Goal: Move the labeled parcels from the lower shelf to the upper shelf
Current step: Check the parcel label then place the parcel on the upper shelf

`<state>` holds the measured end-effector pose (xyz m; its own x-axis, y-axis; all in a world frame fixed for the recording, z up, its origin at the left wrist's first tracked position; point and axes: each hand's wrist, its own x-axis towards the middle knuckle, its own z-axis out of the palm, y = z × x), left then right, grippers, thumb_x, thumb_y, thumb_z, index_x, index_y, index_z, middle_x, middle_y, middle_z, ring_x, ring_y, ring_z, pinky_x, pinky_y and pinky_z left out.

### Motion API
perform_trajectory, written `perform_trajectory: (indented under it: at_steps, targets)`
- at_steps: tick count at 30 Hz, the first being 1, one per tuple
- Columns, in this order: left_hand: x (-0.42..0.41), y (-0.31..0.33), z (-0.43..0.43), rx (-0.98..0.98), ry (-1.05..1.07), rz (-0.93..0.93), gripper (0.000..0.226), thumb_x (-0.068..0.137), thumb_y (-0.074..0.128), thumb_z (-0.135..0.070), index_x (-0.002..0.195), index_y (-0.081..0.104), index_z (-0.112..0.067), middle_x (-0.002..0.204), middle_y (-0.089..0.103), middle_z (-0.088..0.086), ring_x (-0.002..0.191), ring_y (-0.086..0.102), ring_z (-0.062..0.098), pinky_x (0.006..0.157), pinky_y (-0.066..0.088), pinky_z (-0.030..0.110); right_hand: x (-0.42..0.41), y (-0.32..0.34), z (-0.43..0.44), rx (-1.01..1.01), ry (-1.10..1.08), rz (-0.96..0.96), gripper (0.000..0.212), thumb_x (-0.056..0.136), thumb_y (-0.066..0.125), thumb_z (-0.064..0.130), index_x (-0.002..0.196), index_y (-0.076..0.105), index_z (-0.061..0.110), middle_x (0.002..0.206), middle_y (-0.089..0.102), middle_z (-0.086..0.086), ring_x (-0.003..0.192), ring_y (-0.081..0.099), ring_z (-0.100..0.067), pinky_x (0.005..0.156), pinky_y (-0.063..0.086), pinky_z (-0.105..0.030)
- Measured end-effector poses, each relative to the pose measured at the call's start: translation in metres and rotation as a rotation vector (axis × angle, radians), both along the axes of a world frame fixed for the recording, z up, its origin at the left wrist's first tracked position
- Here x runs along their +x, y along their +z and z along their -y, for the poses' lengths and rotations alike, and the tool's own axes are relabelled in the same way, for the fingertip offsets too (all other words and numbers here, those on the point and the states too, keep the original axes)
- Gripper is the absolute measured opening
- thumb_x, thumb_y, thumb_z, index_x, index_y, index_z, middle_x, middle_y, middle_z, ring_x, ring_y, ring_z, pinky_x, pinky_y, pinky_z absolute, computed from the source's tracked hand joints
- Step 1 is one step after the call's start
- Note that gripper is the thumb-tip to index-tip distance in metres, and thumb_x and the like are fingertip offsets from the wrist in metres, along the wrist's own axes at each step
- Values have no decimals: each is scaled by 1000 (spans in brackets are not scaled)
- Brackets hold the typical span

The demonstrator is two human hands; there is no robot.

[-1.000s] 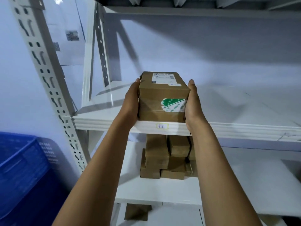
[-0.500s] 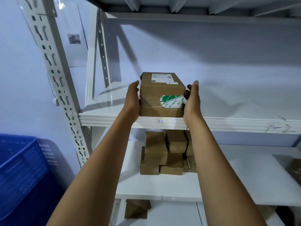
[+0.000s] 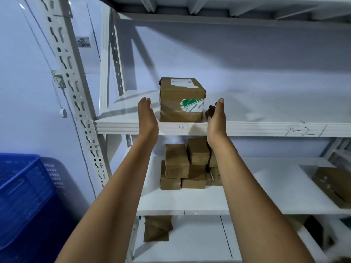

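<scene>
Parcel [image 3: 182, 100] released onto upper shelf [image 3: 266, 128].
My left hand [image 3: 148, 118] and right hand [image 3: 215, 118] have let go, fingers open, empty; lower shelf [image 3: 266, 196] holds stacked parcels [image 3: 187, 168].

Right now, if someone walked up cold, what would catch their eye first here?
Probably the brown parcel with a white label and torn green tape, standing alone at the upper shelf front edge, with the left hand and right hand open either side, apart from it. Next, the stack of parcels on the lower shelf, and the blue crate at far left.
</scene>
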<state>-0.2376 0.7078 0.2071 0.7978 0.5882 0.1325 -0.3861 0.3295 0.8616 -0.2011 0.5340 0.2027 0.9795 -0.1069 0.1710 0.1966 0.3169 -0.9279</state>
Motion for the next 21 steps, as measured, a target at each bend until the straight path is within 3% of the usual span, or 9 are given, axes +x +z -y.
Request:
perform_trajectory:
  at_steps: [2, 4, 7, 10, 14, 16, 18, 21]
  targets:
    - [-16, -10, 15, 18, 74, 54, 44, 113, 39, -19, 154, 46, -6, 158, 48, 10, 151, 41, 23, 118, 32, 26, -15, -8, 10, 66, 28, 14, 61, 111, 28, 49, 159, 34, 12, 162, 41, -13, 147, 45, -27, 116, 35, -33]
    - [-38, -21, 38, 30, 191, 142, 39, 111, 40, -13, 147, 55, -10, 146, 54, 2, 142, 48, 19, 123, 35, 34, -31, -17, 21, 61, 12, 56, 57, 111, 28, 46, 154, 42, 11, 156, 49, -15, 141, 51, -26, 116, 38, -34]
    - [-69, -40, 81, 9, 389, 340, 35, 100, 41, -3, 116, 70, -14, 136, 62, 9, 134, 59, 37, 111, 50, 46, -53, -34, 41, -46, -168, 108, 40, 105, 35, 43, 122, 67, 28, 136, 67, -4, 124, 57, -15, 103, 41, -28]
    - [-78, -54, 130, 14, 232, 370, 30, 98, 42, -7, 105, 71, -10, 123, 69, 15, 111, 68, 35, 90, 59, 38, -60, -43, 73, -16, -283, 74, 37, 103, 43, 31, 104, 79, 25, 118, 75, 6, 120, 62, -6, 112, 43, -38]
    - [-70, -73, 194, 115, 92, 243, 37, 100, 42, -15, 110, 76, -4, 111, 78, 9, 104, 74, 25, 87, 62, 30, -58, -55, 127, 38, -326, 68, 34, 103, 48, 19, 86, 76, 28, 104, 80, -3, 116, 70, -20, 105, 49, -36]
    - [-64, -79, 229, 170, 43, 213, 36, 101, 42, -15, 105, 78, -11, 103, 80, 4, 102, 76, 21, 87, 63, 32, -54, -63, 159, 15, -333, 66, 34, 103, 49, 20, 84, 76, 30, 108, 79, -5, 117, 69, -21, 102, 48, -35]
    - [-55, -85, 271, 204, 0, 193, 36, 102, 42, -15, 103, 78, -15, 103, 80, 7, 103, 76, 27, 89, 64, 36, -44, -66, 202, 15, -327, 54, 32, 102, 51, 21, 84, 75, 29, 105, 79, -4, 115, 70, -22, 103, 47, -38]
    - [-39, -92, 333, 200, -60, 186, 36, 103, 44, -8, 98, 78, -16, 99, 79, 8, 100, 76, 29, 81, 62, 28, -25, -68, 273, 21, -332, 19, 26, 101, 53, 16, 92, 77, 19, 104, 79, -7, 112, 72, -23, 96, 48, -34]
